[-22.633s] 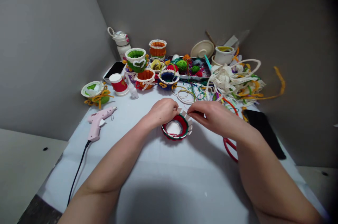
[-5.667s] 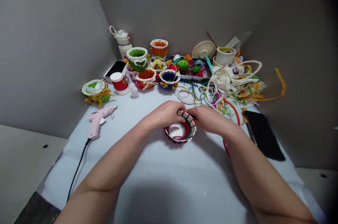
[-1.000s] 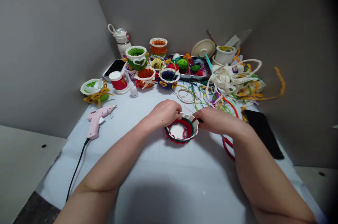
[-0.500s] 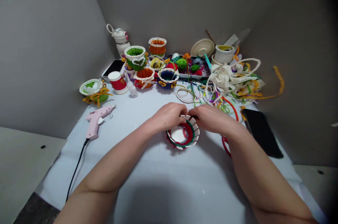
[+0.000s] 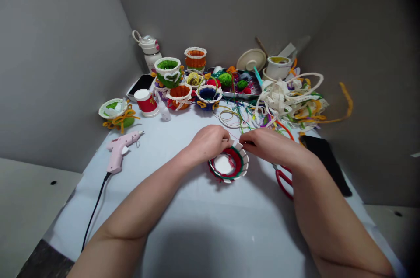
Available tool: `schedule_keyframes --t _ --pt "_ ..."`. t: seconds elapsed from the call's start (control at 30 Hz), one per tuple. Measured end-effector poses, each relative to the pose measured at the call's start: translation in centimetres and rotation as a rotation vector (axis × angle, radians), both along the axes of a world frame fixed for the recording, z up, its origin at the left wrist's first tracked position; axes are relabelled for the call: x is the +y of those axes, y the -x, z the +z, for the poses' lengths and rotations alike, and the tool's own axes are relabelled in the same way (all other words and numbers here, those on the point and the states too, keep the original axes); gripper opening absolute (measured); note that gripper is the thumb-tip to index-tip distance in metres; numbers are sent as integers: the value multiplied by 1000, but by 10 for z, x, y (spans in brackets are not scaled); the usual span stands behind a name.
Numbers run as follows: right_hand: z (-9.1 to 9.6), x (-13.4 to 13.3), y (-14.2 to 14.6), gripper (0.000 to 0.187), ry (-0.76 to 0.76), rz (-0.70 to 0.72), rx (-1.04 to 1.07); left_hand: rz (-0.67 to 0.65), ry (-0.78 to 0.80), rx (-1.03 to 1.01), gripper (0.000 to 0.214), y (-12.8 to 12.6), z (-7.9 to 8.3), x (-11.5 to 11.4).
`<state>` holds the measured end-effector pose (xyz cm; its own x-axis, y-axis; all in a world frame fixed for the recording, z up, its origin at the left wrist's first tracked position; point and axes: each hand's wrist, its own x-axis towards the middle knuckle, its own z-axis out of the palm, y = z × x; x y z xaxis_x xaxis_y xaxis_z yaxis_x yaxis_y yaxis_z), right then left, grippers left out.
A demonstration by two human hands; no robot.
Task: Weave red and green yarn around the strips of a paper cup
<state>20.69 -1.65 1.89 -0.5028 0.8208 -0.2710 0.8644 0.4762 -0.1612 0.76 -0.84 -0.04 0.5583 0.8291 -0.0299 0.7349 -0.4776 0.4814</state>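
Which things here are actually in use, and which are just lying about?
In use: left hand, right hand, white slotted card basket woven with red and green yarn.

Lying about: pink glue gun, red-handled scissors, lace trim pile, other woven baskets, metal tray of yarn balls.
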Motion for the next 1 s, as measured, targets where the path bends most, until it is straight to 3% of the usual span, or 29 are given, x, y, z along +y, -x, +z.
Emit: schedule_keyframes --t 0.37,0.63,1.0 --pt "17 -14 0 24 -38 59 160 57 -29 107 27 4 6 1" --pt "18 -19 13 25 -95 120 205 58 -20 106 26 4 6 1" --pt "21 -22 5 25 -110 167 191 60 -13 96 25 7 5 3"
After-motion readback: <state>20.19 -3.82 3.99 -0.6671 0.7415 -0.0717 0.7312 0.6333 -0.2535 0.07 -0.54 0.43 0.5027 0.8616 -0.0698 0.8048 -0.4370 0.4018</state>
